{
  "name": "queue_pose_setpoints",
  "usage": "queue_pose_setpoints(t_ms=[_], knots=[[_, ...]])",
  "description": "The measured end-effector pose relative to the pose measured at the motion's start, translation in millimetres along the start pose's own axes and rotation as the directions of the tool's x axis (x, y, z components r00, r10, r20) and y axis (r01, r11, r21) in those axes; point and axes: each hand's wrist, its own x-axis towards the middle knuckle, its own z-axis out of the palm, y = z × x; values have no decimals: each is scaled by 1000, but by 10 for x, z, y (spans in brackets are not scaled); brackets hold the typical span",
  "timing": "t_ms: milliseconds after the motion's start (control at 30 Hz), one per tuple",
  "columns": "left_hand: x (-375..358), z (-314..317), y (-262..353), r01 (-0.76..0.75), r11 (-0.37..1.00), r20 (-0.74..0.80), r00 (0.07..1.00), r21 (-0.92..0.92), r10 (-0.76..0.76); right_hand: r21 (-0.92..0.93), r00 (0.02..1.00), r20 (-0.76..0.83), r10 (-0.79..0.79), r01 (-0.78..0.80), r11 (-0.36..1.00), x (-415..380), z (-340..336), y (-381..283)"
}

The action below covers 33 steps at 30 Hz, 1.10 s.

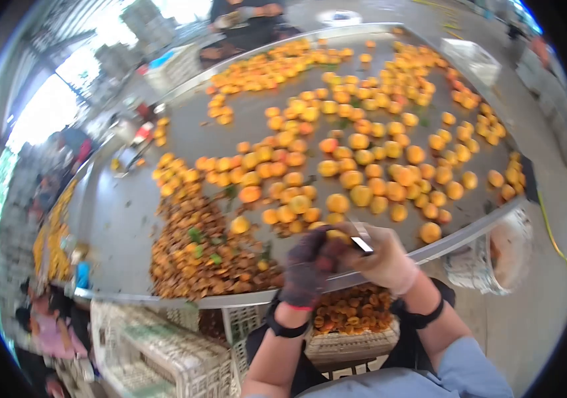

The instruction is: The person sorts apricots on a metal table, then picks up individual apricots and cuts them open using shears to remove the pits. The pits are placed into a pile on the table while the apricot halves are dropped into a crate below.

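My left hand (pixel 308 266), in a dark glove, is closed round an orange fruit (pixel 338 237) at the near edge of the metal table (pixel 107 229). Beside it my right hand (pixel 383 257), in a pale glove, grips a small blade (pixel 361 245) against the fruit. Whole orange fruits (pixel 401 175) lie spread over the table beyond my hands. To the left is a heap of brownish pieces (pixel 190 259) with a few green leaves. Below my hands a crate (pixel 346 348) holds cut orange halves (pixel 353 310).
White crates (pixel 164 358) stand below the table at the left. A white bucket (pixel 496 255) is on the floor at the right. Another person (pixel 247 20) is at the far side, and more people (pixel 58 325) are at the left. A raised metal rim (pixel 449 245) edges the table.
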Motion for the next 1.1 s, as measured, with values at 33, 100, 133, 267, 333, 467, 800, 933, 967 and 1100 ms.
queue_pose_setpoints(t_ms=[33, 100, 133, 267, 333, 467, 800, 933, 967, 1100], knots=[[9, -19, 10, -2, 999, 32, 999, -39, 3, 24, 1000, 2, 1, -1, 1000, -19, 15, 43], [33, -60, 83, 149, 989, 60, 987, -7, -148, 22, 997, 58, 55, -56, 998, 4, 2, -48], [41, -114, 104, 121, 993, 23, 992, 5, -121, -22, 988, 100, 114, -112, 993, 19, -35, -148], [51, -173, 186, 272, 962, 203, 942, 11, -269, 1, 992, 85, 91, -91, 996, -22, -44, -69], [54, -178, 243, 306, 950, 224, 923, 63, -312, -48, 992, 114, 60, -55, 997, -13, -68, -32], [7, -250, 209, 340, 937, 303, 904, -80, -302, -74, 989, 147, 6, 4, 997, 2, -76, -36], [-60, -328, 0, 207, 977, 369, 913, -48, -175, -291, 977, 201, -66, 124, 949, 7, -65, -226], [-36, -282, 202, 449, 883, 461, 818, -140, -343, -145, 967, 225, -124, 159, 977, 69, -120, -227], [-21, -251, 326, 430, 900, 524, 783, -67, -335, -58, 972, 223, -81, 96, 994, 66, -135, -213], [-115, -69, 120, 341, 876, 324, 917, -341, -230, -128, 956, 286, -62, 102, 987, 164, -97, -294]])
